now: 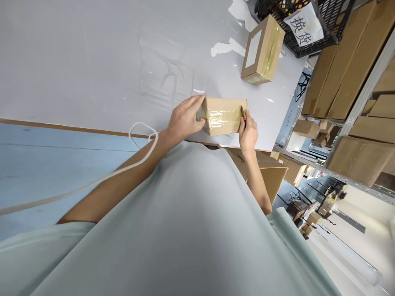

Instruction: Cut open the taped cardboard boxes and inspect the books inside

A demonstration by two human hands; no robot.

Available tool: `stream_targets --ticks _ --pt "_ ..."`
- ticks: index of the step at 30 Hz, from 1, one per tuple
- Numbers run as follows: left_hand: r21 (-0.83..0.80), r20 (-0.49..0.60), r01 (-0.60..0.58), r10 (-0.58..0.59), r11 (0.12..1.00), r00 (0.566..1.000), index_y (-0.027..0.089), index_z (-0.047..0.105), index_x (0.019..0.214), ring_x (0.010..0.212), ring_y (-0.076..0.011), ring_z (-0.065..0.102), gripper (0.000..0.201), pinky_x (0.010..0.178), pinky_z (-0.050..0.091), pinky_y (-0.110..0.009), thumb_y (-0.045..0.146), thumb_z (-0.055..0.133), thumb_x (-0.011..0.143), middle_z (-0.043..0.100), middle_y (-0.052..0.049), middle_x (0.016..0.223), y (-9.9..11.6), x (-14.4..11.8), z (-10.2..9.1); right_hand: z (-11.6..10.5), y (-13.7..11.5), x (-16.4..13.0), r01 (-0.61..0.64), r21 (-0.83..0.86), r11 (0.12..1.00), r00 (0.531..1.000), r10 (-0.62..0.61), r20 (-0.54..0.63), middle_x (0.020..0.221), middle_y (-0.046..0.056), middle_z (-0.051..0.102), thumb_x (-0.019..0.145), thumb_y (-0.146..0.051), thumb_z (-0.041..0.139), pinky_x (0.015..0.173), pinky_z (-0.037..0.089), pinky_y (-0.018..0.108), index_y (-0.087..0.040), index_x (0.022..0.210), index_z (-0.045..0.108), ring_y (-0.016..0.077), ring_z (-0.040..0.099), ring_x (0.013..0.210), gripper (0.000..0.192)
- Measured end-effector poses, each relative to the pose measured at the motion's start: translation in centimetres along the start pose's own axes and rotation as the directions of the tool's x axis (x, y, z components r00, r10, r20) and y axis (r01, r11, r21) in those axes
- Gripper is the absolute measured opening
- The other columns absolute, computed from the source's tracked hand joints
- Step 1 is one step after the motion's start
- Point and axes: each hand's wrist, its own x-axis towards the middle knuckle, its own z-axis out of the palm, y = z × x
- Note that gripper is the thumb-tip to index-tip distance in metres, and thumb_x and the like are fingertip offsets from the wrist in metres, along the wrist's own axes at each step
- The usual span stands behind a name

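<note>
A small cardboard box (226, 117) with shiny clear tape across it stands near the front edge of the grey table (92, 61). My left hand (187, 117) grips the box at its left end, thumb and fingers on opposite edges. At the box's right end, my right hand (248, 132) is closed around a box cutter (244, 115) with a red part showing. Its blade end touches or lies very close to the taped face; which of the two I cannot tell. Most of the cutter's handle is hidden in the fingers.
A second taped box (263, 51) with a white label stands farther back. Behind it sits a black plastic crate (333, 20) bearing a paper sign (304, 24). Torn white scraps (227, 47) lie nearby. Shelves with cartons (361, 160) rise at right; a white cable (108, 176) crosses my left arm.
</note>
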Motion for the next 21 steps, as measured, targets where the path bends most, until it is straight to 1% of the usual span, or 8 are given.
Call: stream_targets --ticks 4,8,10,12,14,16,18,21 --pt "-0.026 -0.030 0.002 -0.002 1.000 1.000 0.031 0.061 0.169 0.161 -0.0403 0.058 0.091 0.141 0.044 -0.057 0.022 0.073 0.080 0.065 -0.008 0.170 0.3 -0.3 0.5 -0.7 0.1 -0.2 -0.029 -0.074 0.997 0.999 0.028 -0.022 0.146 0.022 0.066 0.124 -0.056 0.034 0.115 0.060 0.052 -0.022 0.181 0.048 0.0364 0.070 0.138 0.067" --pt "-0.047 -0.037 0.015 -0.017 0.999 0.999 0.030 0.059 0.169 0.160 -0.0395 0.059 0.092 0.141 0.045 -0.057 0.017 0.074 0.079 0.065 -0.009 0.169 0.4 -0.3 0.5 -2.3 -1.5 -1.9 -0.023 0.009 1.000 0.990 0.024 -0.141 0.138 0.021 0.071 0.124 -0.059 0.033 0.103 0.065 0.049 -0.023 0.176 0.052 0.0343 0.077 0.122 0.066" --pt "-0.075 0.001 0.024 -0.024 0.997 1.000 0.029 0.059 0.168 0.157 -0.0385 0.061 0.093 0.138 0.049 -0.055 0.016 0.076 0.078 0.064 -0.009 0.170 0.2 0.0 0.2 -2.7 -3.5 -3.4 -0.060 0.059 0.996 0.992 0.066 -0.108 0.134 0.020 0.076 0.124 -0.059 0.034 0.101 0.066 0.050 -0.023 0.175 0.049 0.0348 0.079 0.115 0.064" --pt "-0.116 0.075 0.027 -0.019 0.993 0.997 0.026 0.062 0.166 0.155 -0.0380 0.064 0.090 0.135 0.053 -0.055 0.017 0.077 0.078 0.065 -0.010 0.169 -0.1 0.5 -0.5 -2.6 -6.0 -4.8 -0.101 0.103 0.990 0.995 0.100 0.013 0.123 0.018 0.082 0.124 -0.057 0.037 0.097 0.066 0.050 -0.023 0.169 0.050 0.0340 0.080 0.104 0.058" --pt "-0.180 0.121 0.033 -0.011 0.983 0.993 0.025 0.069 0.158 0.151 -0.0367 0.067 0.076 0.133 0.055 -0.054 0.021 0.076 0.083 0.071 -0.010 0.162 -0.1 1.3 -1.3 -2.1 -8.4 -5.9 -0.104 0.138 0.985 0.988 0.085 0.132 0.110 0.013 0.084 0.124 -0.053 0.040 0.095 0.066 0.048 -0.024 0.159 0.054 0.0319 0.081 0.096 0.048" --pt "-0.255 0.101 0.057 -0.032 0.965 0.994 0.026 0.078 0.146 0.143 -0.0332 0.073 0.053 0.129 0.058 -0.052 0.028 0.072 0.093 0.077 -0.008 0.151 0.3 2.0 -2.0 -1.7 -10.2 -6.4 -0.067 0.138 0.988 0.981 0.040 0.188 0.106 0.010 0.084 0.124 -0.052 0.043 0.096 0.065 0.045 -0.025 0.149 0.059 0.0311 0.082 0.097 0.040" --pt "-0.307 0.056 0.087 -0.073 0.948 0.996 0.026 0.085 0.132 0.133 -0.0302 0.077 0.036 0.123 0.063 -0.048 0.035 0.069 0.101 0.083 -0.007 0.139 1.2 2.7 -2.5 -1.4 -11.4 -6.6 -0.018 0.107 0.994 0.982 -0.003 0.187 0.115 0.011 0.085 0.123 -0.052 0.045 0.100 0.065 0.046 -0.027 0.144 0.065 0.0324 0.084 0.106 0.037" --pt "-0.322 0.052 0.117 -0.106 0.940 0.993 0.026 0.089 0.116 0.118 -0.0286 0.082 0.026 0.112 0.069 -0.045 0.041 0.078 0.099 0.086 -0.007 0.123 2.3 3.5 -2.8 -1.4 -12.3 -6.4 0.018 0.079 0.997 0.986 -0.030 0.162 0.135 0.013 0.085 0.124 -0.048 0.044 0.108 0.064 0.047 -0.028 0.153 0.068 0.0345 0.083 0.123 0.042"
